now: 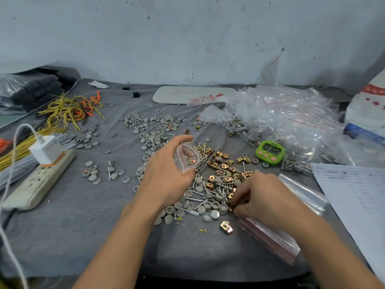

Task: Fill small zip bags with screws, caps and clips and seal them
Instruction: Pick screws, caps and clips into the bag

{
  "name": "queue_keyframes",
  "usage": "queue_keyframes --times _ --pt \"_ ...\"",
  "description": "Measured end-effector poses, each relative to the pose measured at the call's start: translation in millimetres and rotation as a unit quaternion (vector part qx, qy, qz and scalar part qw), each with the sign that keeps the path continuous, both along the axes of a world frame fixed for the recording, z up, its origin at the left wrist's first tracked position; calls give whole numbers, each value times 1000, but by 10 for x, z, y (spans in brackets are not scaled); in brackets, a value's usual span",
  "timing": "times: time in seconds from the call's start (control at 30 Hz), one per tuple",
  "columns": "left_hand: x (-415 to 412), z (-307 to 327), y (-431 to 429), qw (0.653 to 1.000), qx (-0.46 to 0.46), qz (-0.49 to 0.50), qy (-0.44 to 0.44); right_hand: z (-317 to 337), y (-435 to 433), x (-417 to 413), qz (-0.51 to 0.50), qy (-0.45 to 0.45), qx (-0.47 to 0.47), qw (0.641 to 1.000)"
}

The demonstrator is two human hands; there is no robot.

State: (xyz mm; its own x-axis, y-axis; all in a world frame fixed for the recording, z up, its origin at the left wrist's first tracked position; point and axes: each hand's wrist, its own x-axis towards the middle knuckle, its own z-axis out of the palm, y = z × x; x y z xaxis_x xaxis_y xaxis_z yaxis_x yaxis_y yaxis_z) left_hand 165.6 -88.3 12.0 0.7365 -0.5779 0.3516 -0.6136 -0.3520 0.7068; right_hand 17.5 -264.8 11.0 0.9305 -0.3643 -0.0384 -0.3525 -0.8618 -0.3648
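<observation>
My left hand [166,170] holds a small clear zip bag [187,156] with a red seal strip, mouth open, a few gold clips inside. My right hand [262,197] is down on the pile of screws, grey caps and gold clips [216,184], its fingertips curled and pinching gold clips at the pile's right edge. A stack of empty zip bags [273,240] lies under my right wrist. One gold clip [226,227] sits apart near the front. More grey caps [145,126] are scattered further back.
A heap of filled bags [287,122] lies at the back right, a green timer [270,152] in front of it. A power strip with a white charger [41,170] sits left, with yellow and grey wire ties [68,111] behind. Paper sheet [354,197] at the right.
</observation>
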Motion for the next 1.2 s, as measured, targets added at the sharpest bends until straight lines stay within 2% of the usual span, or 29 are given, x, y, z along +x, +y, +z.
queue_keyframes --times 0.17,0.3,0.47,0.7,0.9,1.03,1.2 --pt "-23 9 -24 1000 12 5 -4 -98 75 55 -9 -3 -17 1000" --pt "-24 11 -21 1000 15 3 -3 -138 32 67 -31 -69 75 994" --pt "-20 9 -29 1000 27 4 -1 -48 42 109 -64 -205 222 951" --pt "7 -13 -30 999 26 17 -9 -54 260 243 -26 -319 233 918" --pt "28 -20 24 1000 17 8 -16 -34 367 368 -29 -361 382 850" --pt "43 -30 48 1000 20 7 -22 6 418 413 -27 -384 436 813" --pt "43 -55 43 999 26 4 -28 38 468 452 -9 -395 426 814"
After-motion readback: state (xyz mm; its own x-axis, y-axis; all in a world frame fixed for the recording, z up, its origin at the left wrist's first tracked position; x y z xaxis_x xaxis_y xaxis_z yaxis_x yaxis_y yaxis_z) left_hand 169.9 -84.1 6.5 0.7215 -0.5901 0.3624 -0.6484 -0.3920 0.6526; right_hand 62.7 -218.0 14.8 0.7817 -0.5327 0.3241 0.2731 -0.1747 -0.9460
